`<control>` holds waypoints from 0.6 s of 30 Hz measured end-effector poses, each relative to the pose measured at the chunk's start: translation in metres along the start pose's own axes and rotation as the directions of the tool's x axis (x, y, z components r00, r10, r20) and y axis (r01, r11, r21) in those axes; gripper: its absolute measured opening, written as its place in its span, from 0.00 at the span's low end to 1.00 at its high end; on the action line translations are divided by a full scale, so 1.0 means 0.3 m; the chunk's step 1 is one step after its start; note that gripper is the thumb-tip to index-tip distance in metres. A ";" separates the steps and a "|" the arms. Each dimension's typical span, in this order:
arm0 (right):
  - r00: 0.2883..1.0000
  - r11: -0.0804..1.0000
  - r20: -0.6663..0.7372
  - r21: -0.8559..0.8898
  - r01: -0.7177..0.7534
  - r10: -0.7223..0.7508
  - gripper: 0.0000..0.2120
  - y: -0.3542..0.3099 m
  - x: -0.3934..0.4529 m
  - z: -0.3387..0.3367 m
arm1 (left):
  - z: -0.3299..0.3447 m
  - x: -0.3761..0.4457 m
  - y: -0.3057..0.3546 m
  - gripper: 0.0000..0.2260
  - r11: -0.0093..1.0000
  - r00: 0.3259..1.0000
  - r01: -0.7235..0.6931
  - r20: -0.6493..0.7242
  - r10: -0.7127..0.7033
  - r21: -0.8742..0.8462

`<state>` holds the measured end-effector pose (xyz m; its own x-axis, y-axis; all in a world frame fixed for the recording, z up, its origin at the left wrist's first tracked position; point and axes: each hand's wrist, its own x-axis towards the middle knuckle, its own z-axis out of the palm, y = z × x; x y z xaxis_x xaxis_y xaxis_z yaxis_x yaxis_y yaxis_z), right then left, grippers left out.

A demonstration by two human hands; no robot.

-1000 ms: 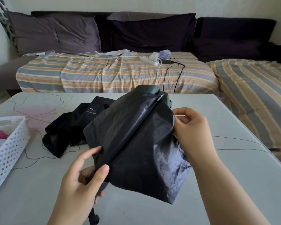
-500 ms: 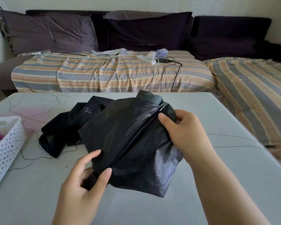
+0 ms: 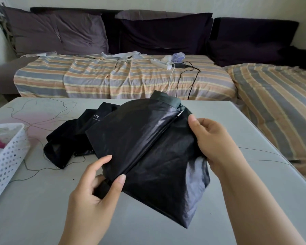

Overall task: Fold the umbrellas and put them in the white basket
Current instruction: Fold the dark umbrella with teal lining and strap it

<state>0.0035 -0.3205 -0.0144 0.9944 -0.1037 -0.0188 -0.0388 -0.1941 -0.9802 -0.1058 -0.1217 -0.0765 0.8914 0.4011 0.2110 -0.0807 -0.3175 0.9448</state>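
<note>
Black umbrella (image 3: pixel 148 156): canopy limp, slick, light; best gripped along the stiff ribs. Left hand (image 3: pixel 95 188) pinches lower end; right hand (image 3: pixel 214 138) fingers curl round upper canopy edge.

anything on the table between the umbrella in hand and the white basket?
Yes. A second black umbrella lies crumpled on the table, between the held umbrella and the white basket at the left edge. Lifting over it should avoid it. Both hands grip the held one.
</note>
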 end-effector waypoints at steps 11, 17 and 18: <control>0.997 0.994 -0.046 0.092 -0.054 0.058 0.12 0.022 0.014 -0.007 | -0.008 0.005 -0.010 0.16 0.999 1.000 -0.011 -0.003 0.011 -0.033; 0.988 0.996 -0.126 -0.005 0.088 -0.088 0.14 0.012 0.016 -0.016 | -0.003 -0.023 0.001 0.18 0.998 0.996 -0.058 0.071 0.058 -0.004; 0.983 0.993 -0.152 0.039 0.110 -0.103 0.14 0.016 0.022 -0.020 | -0.001 -0.023 0.003 0.16 0.999 0.996 -0.046 0.073 0.047 -0.022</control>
<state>0.0093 -0.3280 -0.0179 0.9665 -0.2304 0.1126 0.0748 -0.1665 -0.9832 -0.1122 -0.1246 -0.0772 0.9166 0.3222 0.2366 -0.1311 -0.3169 0.9394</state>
